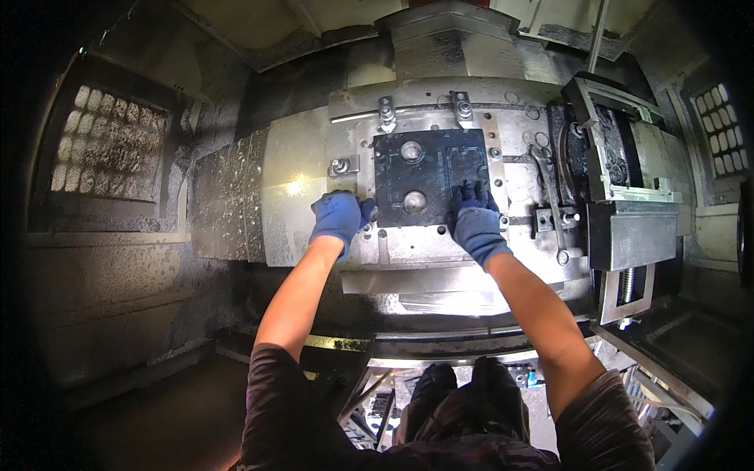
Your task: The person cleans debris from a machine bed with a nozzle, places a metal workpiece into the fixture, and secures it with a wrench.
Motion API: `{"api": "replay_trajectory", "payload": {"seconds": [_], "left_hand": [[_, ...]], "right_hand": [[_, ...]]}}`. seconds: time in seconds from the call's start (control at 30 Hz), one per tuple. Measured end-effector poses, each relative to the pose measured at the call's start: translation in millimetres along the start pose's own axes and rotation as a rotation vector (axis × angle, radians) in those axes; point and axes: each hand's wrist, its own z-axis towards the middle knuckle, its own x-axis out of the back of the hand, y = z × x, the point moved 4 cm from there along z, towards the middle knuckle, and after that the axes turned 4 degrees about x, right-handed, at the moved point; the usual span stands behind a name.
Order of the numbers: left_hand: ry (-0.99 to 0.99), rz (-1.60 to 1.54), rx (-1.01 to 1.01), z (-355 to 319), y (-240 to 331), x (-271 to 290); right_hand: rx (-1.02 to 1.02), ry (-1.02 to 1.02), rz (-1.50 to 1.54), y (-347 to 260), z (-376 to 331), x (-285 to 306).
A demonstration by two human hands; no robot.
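Fingers (469, 194) of the right hand (477, 224) on black plate (397, 182), near faint lettering (441, 164)

1. A head-worn fisheye looks down from above the wearer's own legs (503, 400).
2. It faces forward across the machine table (294, 224), at close range.
3. Its field reaches both side windows (106, 149).
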Motion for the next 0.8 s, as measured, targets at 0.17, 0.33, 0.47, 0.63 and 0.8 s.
{"api": "replay_trajectory", "payload": {"seconds": [0.17, 0.33, 0.47, 0.63, 0.8], "left_hand": [[0.014, -0.03, -0.313, 3, 0, 9], [-0.052, -0.064, -0.106, -1, -4, 14], [-0.042, 0.063, 0.1, 5, -1, -20], [-0.018, -0.015, 0.017, -2, 6, -5], [0.013, -0.024, -0.117, -4, -7, -8]], "right_hand": [[0.044, 0.133, -0.064, 3, -2, 5], [0.029, 0.1, 0.017, 5, -3, 0], [0.022, 0.365, -0.028, 3, 0, -8], [0.044, 0.668, 0.748, 43, -42, 59], [0.048, 0.292, 0.351, 52, -85, 74]]}}
